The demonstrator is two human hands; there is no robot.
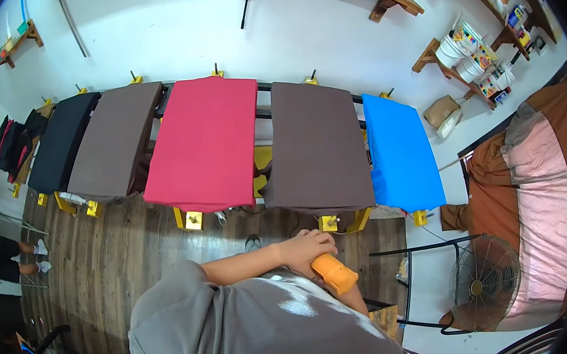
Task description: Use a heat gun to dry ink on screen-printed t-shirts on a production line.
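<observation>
In front of my shirt, my left hand (305,249) is closed at the upper end of an orange tool with a rounded, blocky body (336,273); its exact kind does not show. My right forearm (356,301) shows just below the tool. My right hand is hidden behind the tool and my left hand, so its fingers cannot be made out. Ahead of me stands a row of padded boards covered with cloth. Nearest to my hands is a dark brown one (318,146), between a red one (204,144) and a blue one (404,150).
Farther left are another brown board (117,139) and a black one (64,141). Yellow clamps (328,223) jut from the front of the rack. At right stand a round fan (486,283) and a pink and brown cloth (541,198). Another person (12,254) stands far left.
</observation>
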